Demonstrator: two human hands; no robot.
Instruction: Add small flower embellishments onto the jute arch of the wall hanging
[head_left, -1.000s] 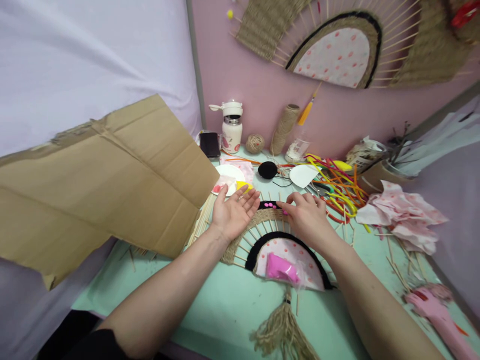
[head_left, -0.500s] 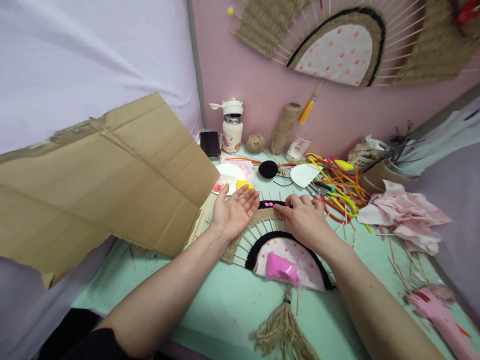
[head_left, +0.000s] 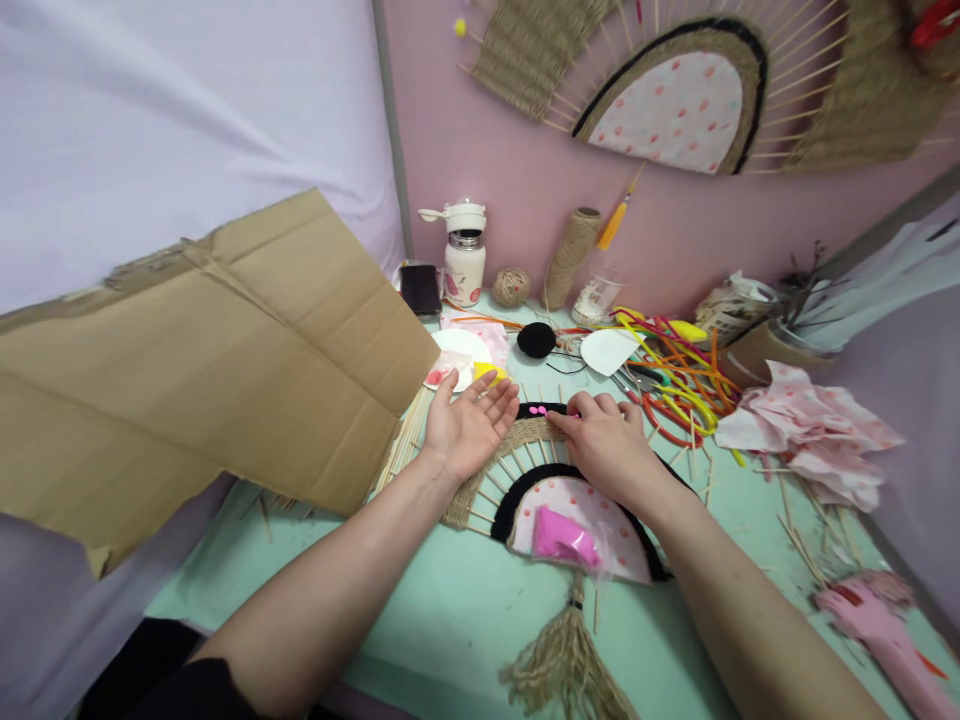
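A half-round fan of woven twine and thin sticks [head_left: 469,497] lies on the table, with a black band along its outer edge. Small pink clay-like dots [head_left: 537,410] sit on that band. Fingers of my right hand [head_left: 604,440] are bent down onto the band beside the dots; its fingertips are partly hidden, so what they pinch or press is unclear. My left hand [head_left: 469,425] is open and palm up at the fan's left side, holding nothing. A bag of bright pink clay [head_left: 561,537] rests on the fan's dotted cloth centre, above a twine tassel [head_left: 570,655].
A large cardboard sheet [head_left: 247,350] stands at the left. Behind the fan are a white bottle [head_left: 465,265], a twine ball [head_left: 511,287], a black ball [head_left: 536,340] and coloured pipe cleaners [head_left: 690,385]. At right lie crumpled cloth [head_left: 810,430] and a pink glue gun [head_left: 870,620].
My right hand has shifted very slightly at the black band, with its fingers still bent there. The left hand stays in place, palm up.
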